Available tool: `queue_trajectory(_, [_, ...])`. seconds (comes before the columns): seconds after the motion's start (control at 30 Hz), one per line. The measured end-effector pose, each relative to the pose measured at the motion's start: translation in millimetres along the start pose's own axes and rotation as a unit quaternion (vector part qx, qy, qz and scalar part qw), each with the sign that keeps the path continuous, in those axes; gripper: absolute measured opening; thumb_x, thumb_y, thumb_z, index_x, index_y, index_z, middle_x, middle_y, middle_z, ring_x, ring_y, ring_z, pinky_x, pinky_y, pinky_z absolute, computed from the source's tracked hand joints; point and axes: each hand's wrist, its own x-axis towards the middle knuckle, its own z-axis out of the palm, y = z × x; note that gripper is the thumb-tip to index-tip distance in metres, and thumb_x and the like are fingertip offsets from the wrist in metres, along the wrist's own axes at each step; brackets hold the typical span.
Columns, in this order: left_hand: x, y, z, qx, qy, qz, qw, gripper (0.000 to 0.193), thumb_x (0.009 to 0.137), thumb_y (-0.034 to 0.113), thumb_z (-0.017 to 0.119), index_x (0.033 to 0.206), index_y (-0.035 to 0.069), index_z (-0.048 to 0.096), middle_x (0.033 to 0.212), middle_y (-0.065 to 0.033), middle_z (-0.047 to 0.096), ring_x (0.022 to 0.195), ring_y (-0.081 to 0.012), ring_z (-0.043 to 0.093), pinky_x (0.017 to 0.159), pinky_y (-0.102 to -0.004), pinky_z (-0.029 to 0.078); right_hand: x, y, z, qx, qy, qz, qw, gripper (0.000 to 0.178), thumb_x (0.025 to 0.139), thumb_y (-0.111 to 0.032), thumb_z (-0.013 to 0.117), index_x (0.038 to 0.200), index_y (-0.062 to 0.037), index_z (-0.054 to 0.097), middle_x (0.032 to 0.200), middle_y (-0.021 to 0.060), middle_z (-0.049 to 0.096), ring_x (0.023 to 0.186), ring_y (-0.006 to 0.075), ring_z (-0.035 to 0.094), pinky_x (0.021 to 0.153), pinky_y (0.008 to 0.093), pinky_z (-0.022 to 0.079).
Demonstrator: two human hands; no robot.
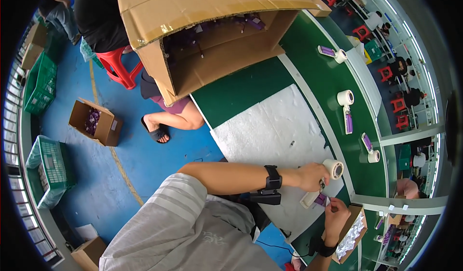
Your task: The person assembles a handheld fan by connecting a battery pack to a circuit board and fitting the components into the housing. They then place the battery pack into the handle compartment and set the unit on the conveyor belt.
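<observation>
A white device with a round head (333,169) and a pale open handle (308,200) lies over the foam sheet (270,126). A purple battery pack (320,200) sits at the handle. My left hand (312,177) is closed around the device's middle, hiding the join between head and handle. Something small and dark shows at its fingertips, too small to name. At the purple pack, my right hand (336,218) has its fingers pinched on a small silvery piece (328,201). Beside that wrist is a carton of silvery pieces (351,237).
A large open carton (217,73) with purple packs stands at the bench's far left. Further white devices (345,97) lie along the green bench. On the blue floor are a small carton (96,121), a green crate (53,167) and a red stool (118,66). Co-workers sit nearby.
</observation>
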Motion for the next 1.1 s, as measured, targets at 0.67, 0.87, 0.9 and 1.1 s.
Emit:
queue_trajectory(0.67, [5, 5, 3, 0.007, 0.046, -0.001, 0.999, 0.027, 0.060, 0.001, 0.066, 0.084, 0.010, 0.074, 0.080, -0.0140, 0.069, 0.084, -0.0317, 0.067, 0.074, -0.0388, 0.054, 17, -1, -22, 0.143, -0.272, -0.030, 0.951, 0.056, 0.067, 0.007, 0.067, 0.121, -0.0044, 0.053, 0.113, 0.0082, 0.055, 0.105, 0.0214, 0.055, 0.088, 0.0313, 0.044])
queue_trajectory(0.87, [9, -9, 2, 0.026, 0.058, 0.078, 0.995, 0.024, 0.061, 0.002, 0.066, 0.082, 0.009, 0.075, 0.079, -0.0123, 0.070, 0.079, -0.0308, 0.067, 0.072, -0.0362, 0.054, 13, 43, -9, 0.133, -0.290, 0.022, 0.948, 0.062, 0.062, 0.009, 0.067, 0.121, -0.0017, 0.052, 0.116, 0.0089, 0.053, 0.103, 0.0214, 0.053, 0.091, 0.0323, 0.043])
queue_trajectory(0.9, [10, -10, 0, 0.029, 0.066, 0.072, 0.995, 0.024, 0.061, 0.002, 0.066, 0.082, 0.009, 0.075, 0.079, -0.0123, 0.070, 0.079, -0.0308, 0.067, 0.072, -0.0362, 0.054, 13, 61, -13, 0.192, -0.332, 0.088, 0.919, 0.061, 0.063, 0.009, 0.066, 0.121, -0.0019, 0.051, 0.116, 0.0088, 0.052, 0.098, 0.0212, 0.054, 0.090, 0.0316, 0.044])
queue_trajectory(1.1, [11, -2, -4, 0.045, 0.021, 0.054, 0.997, 0.023, 0.062, 0.005, 0.070, 0.083, 0.011, 0.077, 0.076, -0.0095, 0.071, 0.077, -0.0276, 0.068, 0.071, -0.0349, 0.054, -2, -14, -31, 0.473, -0.274, 0.265, 0.794, 0.068, 0.059, 0.008, 0.065, 0.124, -0.0020, 0.048, 0.118, 0.0096, 0.051, 0.100, 0.0219, 0.055, 0.095, 0.0315, 0.042])
